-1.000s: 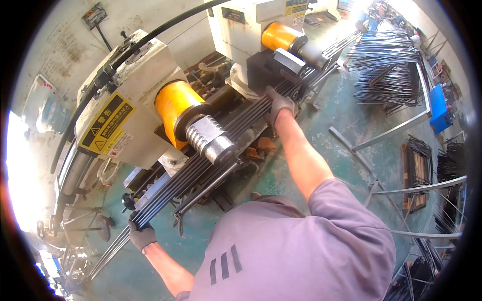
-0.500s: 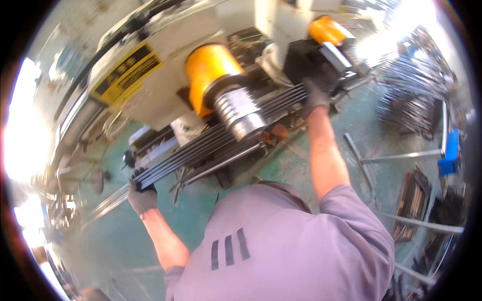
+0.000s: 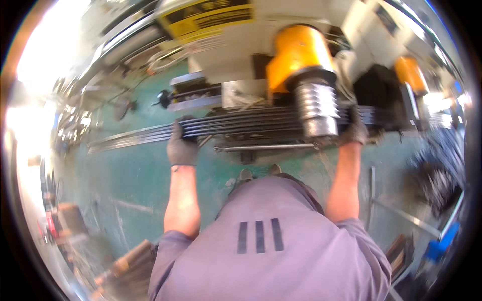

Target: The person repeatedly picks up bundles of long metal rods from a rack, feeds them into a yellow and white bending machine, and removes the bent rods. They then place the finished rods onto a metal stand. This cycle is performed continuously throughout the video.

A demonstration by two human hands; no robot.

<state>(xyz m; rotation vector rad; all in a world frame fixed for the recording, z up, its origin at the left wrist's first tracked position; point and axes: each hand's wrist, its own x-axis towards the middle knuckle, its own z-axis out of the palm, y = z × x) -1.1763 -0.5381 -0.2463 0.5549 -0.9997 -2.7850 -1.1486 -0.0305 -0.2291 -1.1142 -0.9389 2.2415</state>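
A bundle of several long dark metal bars [image 3: 241, 123] lies crosswise in front of me, held in both gloved hands. My left hand [image 3: 183, 144] is closed around the bars, some way in from their left end, which sticks out past it. Closer to the right end, my right hand [image 3: 355, 131] grips the bundle, its fingers partly hidden. Between the hands, a ribbed steel cylinder [image 3: 317, 108] on an orange machine housing [image 3: 301, 52] hides part of the bars from above.
A metal rod [image 3: 271, 147] runs along the machine's near side. Beyond my right hand stand a black box-shaped part [image 3: 379, 93] and a second orange housing [image 3: 410, 75]. Stacked metal pieces [image 3: 437, 170] and a blue object [image 3: 442, 242] are at the right. Long brown pieces [image 3: 123, 263] lie lower left.
My view has turned, so the bars lie nearly level across it instead of slanting. My right hand is closer to the ribbed cylinder. Both hands keep hold of the bars.
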